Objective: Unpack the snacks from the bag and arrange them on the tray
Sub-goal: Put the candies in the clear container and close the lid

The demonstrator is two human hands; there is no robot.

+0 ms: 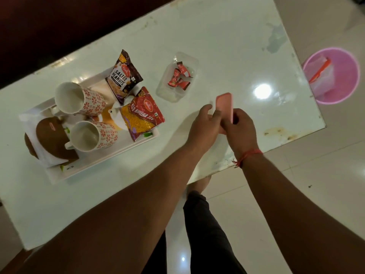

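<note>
One white tray (110, 155) sits on the white surface (227, 46), left of centre. On it: two white mugs with a red flower print, one farther (79, 98) and one nearer (91, 136), both lying on their sides with mouths toward the camera; two snack packets; one brown round item on white wrapping (51, 141), hard to identify. The dark packet (123, 74) reads "SALTED PEANUTS" under a red logo; the red and yellow packet (143, 113) reads "BHUJIA SEV", the first word partly cut off by a crease. Both overhang the tray's far right end. A small white and orange piece between the mugs and the packets is mostly hidden.

One clear plastic container (177, 76) stands apart on the surface, holding a few small red wrapped sweets (180, 76); exact count unclear.

Both hands meet over the surface. The right hand (241, 129) grips a pink flat case-like object (225, 105), fingers curled round it. The left hand (203, 123) touches its lower edge; its grip is unclear.

One pink bin (347, 86) on the floor holds a crumpled clear bag with orange print (320, 74).
</note>
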